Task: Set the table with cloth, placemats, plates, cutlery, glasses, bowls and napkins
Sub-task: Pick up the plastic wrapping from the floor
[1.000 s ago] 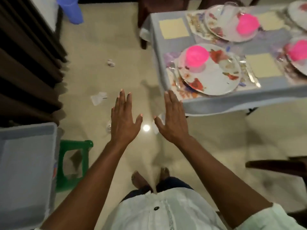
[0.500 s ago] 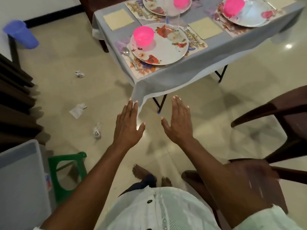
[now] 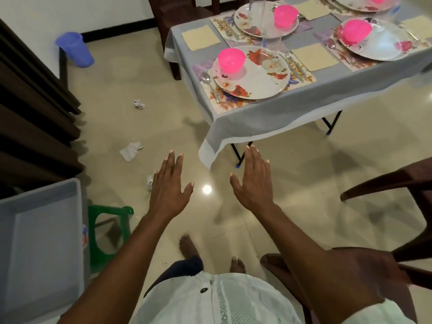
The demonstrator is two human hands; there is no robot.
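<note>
Both hands, left hand [image 3: 169, 183] and right hand [image 3: 253, 177], flat with fingers straight, apart, palms down over the bare floor [image 3: 292, 183], holding nothing, probably a rest or end pose, well short of the worktop [image 3: 268, 118]. Near: empty grey bin [image 3: 39, 242] and green stool [image 3: 109, 228] at left, dark chair [image 3: 397, 206] at right beside the walking line, paper scraps [image 3: 131, 150] on the floor. Far: grey cloth [image 3: 233, 134] draped, floral placemat [image 3: 224, 104] with plate [image 3: 252, 73], pink bowl [image 3: 231, 60], spoon [image 3: 208, 81], fork [image 3: 294, 64], napkin [image 3: 314, 57], clear glass [image 3: 270, 26]; setting looks complete.
</note>
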